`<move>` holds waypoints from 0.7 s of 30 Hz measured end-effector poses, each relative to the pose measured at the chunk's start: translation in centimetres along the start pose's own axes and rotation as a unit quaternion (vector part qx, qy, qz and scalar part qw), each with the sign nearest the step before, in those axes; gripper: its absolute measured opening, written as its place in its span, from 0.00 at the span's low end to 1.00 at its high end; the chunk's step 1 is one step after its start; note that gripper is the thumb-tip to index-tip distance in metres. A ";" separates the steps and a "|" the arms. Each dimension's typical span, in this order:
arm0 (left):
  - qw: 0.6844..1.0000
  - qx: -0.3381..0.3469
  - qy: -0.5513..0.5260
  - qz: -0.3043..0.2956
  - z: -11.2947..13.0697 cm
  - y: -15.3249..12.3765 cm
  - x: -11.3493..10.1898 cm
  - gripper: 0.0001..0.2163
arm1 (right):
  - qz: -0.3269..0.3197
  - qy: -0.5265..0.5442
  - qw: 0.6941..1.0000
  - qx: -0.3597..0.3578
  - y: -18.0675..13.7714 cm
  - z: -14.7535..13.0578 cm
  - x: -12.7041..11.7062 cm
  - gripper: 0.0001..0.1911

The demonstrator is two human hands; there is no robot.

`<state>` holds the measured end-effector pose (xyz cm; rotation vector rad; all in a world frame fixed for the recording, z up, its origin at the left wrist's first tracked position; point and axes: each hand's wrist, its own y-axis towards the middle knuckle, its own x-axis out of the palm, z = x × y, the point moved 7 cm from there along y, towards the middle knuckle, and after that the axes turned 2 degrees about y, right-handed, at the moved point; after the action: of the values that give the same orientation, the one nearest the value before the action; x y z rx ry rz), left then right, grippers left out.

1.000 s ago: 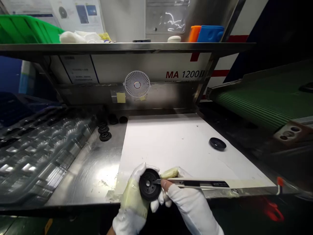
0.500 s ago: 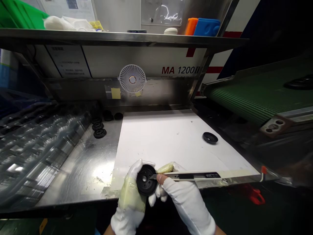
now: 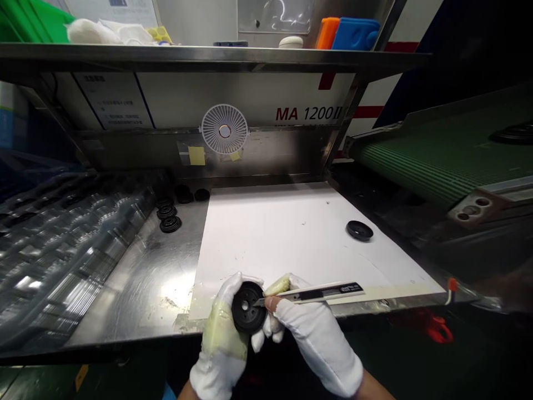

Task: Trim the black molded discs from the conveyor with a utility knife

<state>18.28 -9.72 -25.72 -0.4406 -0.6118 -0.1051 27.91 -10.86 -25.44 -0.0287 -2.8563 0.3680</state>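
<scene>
A black moulded disc (image 3: pixel 249 307) is clamped in the gloved left hand (image 3: pixel 220 328) just over the near edge of the white sheet (image 3: pixel 291 244), and a snap-off utility knife (image 3: pixel 318 293) is gripped in the gloved right hand (image 3: pixel 316 339), its blade laid against the disc's face.

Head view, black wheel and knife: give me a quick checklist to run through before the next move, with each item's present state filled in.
1. Black wheel gripped in left hand: ok.
2. Snap-off utility knife held in right hand: ok.
3. Blade in contact with the wheel: cannot tell; its tip overlaps the wheel's face.
4. Fingertip next to the blade covered by the glove: not ok; it is bare.
5. Black disc on the white sheet apart from both hands: ok.
</scene>
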 end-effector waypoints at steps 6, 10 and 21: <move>0.996 -0.047 -0.035 -0.062 -0.6 0.3 1.0 0.16 | 0.007 0.015 1.000 0.002 -0.1 0.4 0.1 0.22; 0.998 -0.040 -0.014 -0.052 -0.4 0.2 1.0 0.12 | 0.016 0.021 1.000 -0.006 -0.1 0.5 0.2 0.22; 0.999 0.028 0.028 -0.009 0.7 -0.2 -0.7 0.17 | 0.014 -0.004 1.000 0.003 0.0 0.8 -0.2 0.21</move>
<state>17.30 -9.67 -25.56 -0.3769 -0.5615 -0.1171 27.86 -11.12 -26.26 -0.0675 -2.8656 0.3830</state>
